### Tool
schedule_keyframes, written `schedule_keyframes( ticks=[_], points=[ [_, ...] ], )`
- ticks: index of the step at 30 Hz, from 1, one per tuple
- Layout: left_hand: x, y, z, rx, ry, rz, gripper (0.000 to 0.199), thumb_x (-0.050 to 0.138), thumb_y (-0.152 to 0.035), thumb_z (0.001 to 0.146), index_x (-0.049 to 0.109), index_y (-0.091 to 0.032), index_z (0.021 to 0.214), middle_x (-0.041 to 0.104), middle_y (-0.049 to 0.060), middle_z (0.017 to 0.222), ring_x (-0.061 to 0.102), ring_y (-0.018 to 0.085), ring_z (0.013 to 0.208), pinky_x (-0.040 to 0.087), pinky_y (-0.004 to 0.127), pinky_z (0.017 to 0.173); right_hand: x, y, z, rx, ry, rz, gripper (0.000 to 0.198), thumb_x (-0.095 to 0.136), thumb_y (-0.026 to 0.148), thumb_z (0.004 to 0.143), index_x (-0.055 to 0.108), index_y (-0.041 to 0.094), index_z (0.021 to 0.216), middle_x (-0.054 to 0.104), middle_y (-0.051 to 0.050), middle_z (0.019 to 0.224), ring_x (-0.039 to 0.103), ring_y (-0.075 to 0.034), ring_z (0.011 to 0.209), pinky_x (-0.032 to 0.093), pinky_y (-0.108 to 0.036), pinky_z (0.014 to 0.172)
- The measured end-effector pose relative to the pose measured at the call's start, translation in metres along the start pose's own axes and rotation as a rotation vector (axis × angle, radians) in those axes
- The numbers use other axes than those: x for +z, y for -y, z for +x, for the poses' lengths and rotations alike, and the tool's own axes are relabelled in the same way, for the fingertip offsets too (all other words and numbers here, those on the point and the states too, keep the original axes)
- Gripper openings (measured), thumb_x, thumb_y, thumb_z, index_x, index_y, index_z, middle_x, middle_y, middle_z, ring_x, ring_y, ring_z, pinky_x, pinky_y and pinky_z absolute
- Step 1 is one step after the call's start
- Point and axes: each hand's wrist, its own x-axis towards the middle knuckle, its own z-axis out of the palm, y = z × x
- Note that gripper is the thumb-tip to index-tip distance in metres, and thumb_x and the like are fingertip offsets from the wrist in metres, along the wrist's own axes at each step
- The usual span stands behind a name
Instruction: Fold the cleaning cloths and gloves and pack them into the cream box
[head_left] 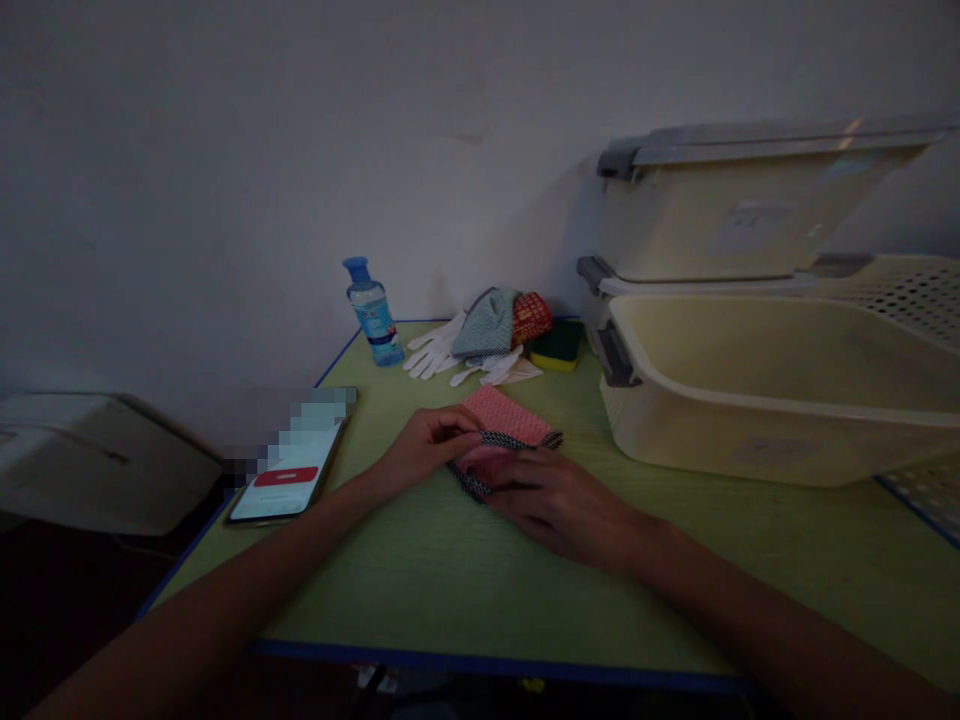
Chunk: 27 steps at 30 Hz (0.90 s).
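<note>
A pink textured cloth (511, 413) with a black-and-white checked edge lies on the table, partly folded over. My left hand (431, 447) pinches its checked edge at the left side, thumb and fingers together. From the right, my right hand (562, 505) grips the near part of the fold with curled fingers, its fingertips partly hidden. Just beyond the pink cloth are white gloves (435, 347), a folded blue-grey cloth (486, 325) and a red patterned cloth (532, 318). A green and yellow sponge (556, 347) sits beside them.
A blue-capped bottle (374, 318) stands at the back left. The phone (289, 465) lies near the left edge of the green table (420, 590). At right are an open cream bin (690, 425), a lidded bin (697, 220) behind it and a perforated basket (911, 300).
</note>
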Motion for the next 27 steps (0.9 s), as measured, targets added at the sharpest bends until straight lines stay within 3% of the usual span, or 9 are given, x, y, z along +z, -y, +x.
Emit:
schedule_keyframes(
  ticks=[5,11,16,20,27],
  points=[
    [-0.001,0.002,0.002,-0.074,-0.09,-0.063,0.01,0.063,-0.023,0.068,0.063,-0.014,0.065,0.061,0.0,0.072,0.053,0.011,0.069,0.041,0.023,0.066,0.005,0.001,-0.002,0.104,0.014,0.088,0.024,0.041,0.012,0.088,0.065,0.014,0.085,0.064,-0.007,0.088,0.059,-0.013,0.08,0.048,-0.023,0.07],
    [-0.001,0.001,0.002,-0.107,-0.093,-0.06,0.011,0.064,-0.025,0.067,0.063,-0.014,0.065,0.06,0.0,0.07,0.052,0.011,0.068,0.041,0.023,0.067,0.005,0.002,-0.001,0.149,0.031,0.072,0.024,0.041,0.012,0.088,0.065,0.013,0.088,0.063,-0.007,0.086,0.058,-0.014,0.079,0.047,-0.024,0.071],
    [-0.002,0.002,0.003,-0.107,-0.093,-0.062,0.013,0.065,-0.026,0.065,0.063,-0.014,0.063,0.06,0.0,0.069,0.052,0.011,0.067,0.041,0.024,0.067,0.004,0.002,0.001,0.228,0.044,0.081,0.022,0.047,0.014,0.086,0.067,0.014,0.078,0.059,-0.006,0.081,0.056,-0.014,0.077,0.045,-0.024,0.068],
    [-0.002,0.004,0.003,-0.088,-0.078,-0.069,0.012,0.065,-0.026,0.066,0.063,-0.014,0.064,0.06,0.0,0.07,0.052,0.011,0.068,0.041,0.024,0.069,-0.002,0.002,0.002,0.219,0.041,0.088,0.017,0.052,0.018,0.084,0.068,0.015,0.08,0.059,-0.009,0.094,0.055,-0.017,0.09,0.045,-0.029,0.077],
    [-0.003,0.003,0.0,-0.013,0.005,-0.05,0.015,0.068,-0.029,0.068,0.065,-0.014,0.067,0.062,0.002,0.076,0.055,0.012,0.071,0.043,0.024,0.066,-0.015,0.001,0.0,0.119,0.166,0.067,0.021,0.048,0.019,0.087,0.065,0.014,0.097,0.064,-0.008,0.103,0.054,-0.019,0.1,0.042,-0.035,0.09]
  ],
)
